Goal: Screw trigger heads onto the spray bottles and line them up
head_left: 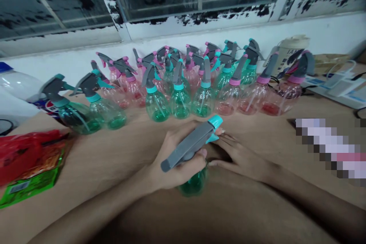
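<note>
A spray bottle with a green see-through body (194, 183), a grey spray head and a teal nozzle is in front of me. My left hand (174, 160) is closed around it just below the head, and the nozzle points away to the right. My right hand (246, 156) is beside the bottle with fingers stretched out and thumb apart. Its thumb tip comes close to the green body; I cannot tell whether they touch. Its fingertips are partly hidden behind the teal trigger.
Rows of pink and green spray bottles (180, 101) stand along the back of the wooden table (114, 167). Red and green packets (34, 183) and a large plastic bottle (20, 84) are left. A beige bag (291, 53) and white device (340, 80) are at right.
</note>
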Demonstrator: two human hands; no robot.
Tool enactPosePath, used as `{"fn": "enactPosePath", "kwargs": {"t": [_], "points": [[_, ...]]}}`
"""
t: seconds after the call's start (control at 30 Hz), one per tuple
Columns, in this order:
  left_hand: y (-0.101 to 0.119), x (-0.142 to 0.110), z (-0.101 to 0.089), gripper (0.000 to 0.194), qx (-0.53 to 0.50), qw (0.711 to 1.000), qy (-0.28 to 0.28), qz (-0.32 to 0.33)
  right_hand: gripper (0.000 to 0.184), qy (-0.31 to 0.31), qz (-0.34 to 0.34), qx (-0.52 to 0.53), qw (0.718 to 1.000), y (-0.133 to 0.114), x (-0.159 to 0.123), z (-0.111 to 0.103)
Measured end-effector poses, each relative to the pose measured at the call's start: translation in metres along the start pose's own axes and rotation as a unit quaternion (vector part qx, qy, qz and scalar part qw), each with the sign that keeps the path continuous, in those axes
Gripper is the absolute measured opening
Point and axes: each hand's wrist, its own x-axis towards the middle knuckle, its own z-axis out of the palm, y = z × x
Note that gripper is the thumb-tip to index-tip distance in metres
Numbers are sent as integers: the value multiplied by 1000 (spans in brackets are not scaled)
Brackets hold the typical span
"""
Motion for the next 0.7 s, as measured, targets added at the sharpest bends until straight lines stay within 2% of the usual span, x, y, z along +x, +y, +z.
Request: {"fn": "enactPosePath", "kwargs": {"t": [0.1, 0.33, 0.7], "points": [[0, -1, 1, 35, 2, 1000, 2, -8, 65, -1, 0, 1, 1000, 1, 0, -1], [-1, -2, 1, 39, -36, 999, 2, 24, 62, -16, -1, 19, 1000, -1, 1, -5], [-2, 1, 1, 26, -4, 999, -2, 43, 58, -26, 11, 30, 999, -5, 2, -9]]}}
